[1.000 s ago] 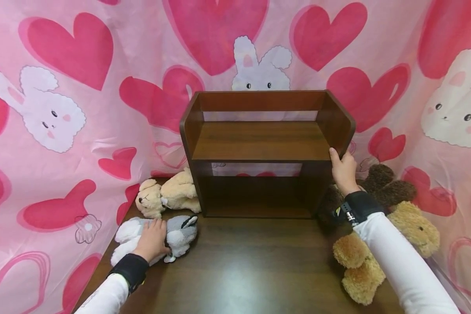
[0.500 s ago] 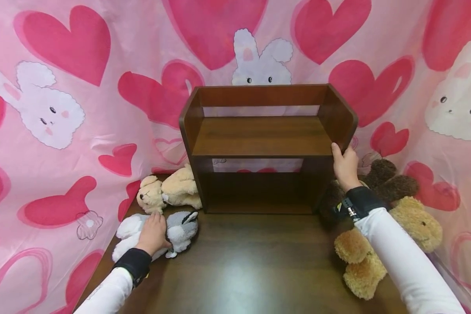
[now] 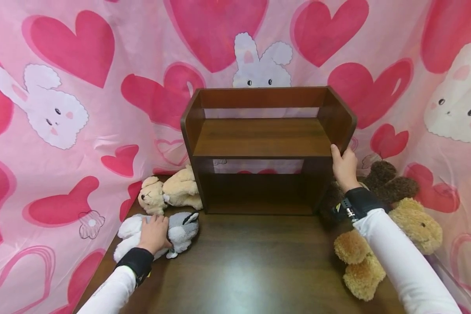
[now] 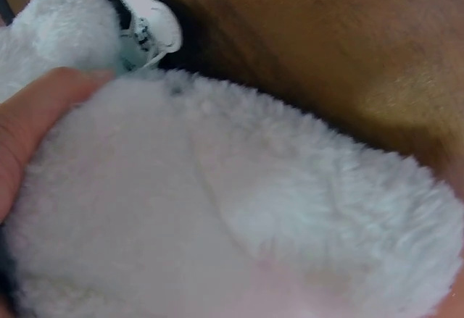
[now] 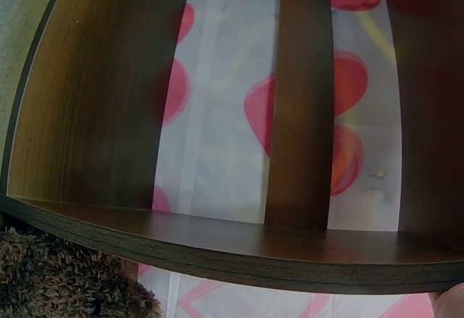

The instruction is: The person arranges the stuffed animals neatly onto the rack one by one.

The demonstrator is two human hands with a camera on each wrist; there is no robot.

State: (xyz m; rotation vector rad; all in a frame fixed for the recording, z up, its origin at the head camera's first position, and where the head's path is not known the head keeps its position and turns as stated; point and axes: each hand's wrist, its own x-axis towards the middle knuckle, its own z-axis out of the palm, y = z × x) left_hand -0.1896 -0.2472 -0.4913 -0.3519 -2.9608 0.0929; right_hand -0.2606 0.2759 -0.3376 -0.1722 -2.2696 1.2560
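My left hand (image 3: 154, 235) grips a grey and white plush toy (image 3: 182, 233) lying on the table at the left. In the left wrist view the thumb (image 4: 54, 101) presses into its white fur (image 4: 246, 202), with a small white tag (image 4: 154, 17) close by. A two-tier brown wooden shelf (image 3: 261, 139) stands upright at the back middle, both levels bare. My right hand (image 3: 344, 168) holds its right side panel, thumb on the front edge at middle-board height and fingers wrapped behind. The right wrist view shows that side panel (image 5: 217, 260) and the shelf's inside.
A cream plush dog (image 3: 180, 189) lies against the shelf's left side. At the right, a dark brown plush toy (image 3: 394, 185) and a golden plush bear (image 3: 363, 261) lie partly under my right arm. Pink heart-print fabric (image 3: 145, 113) hangs around the brown table (image 3: 251, 253).
The head view has shifted slightly. Both hands keep their holds, and the shelf and plush toys stay in place.
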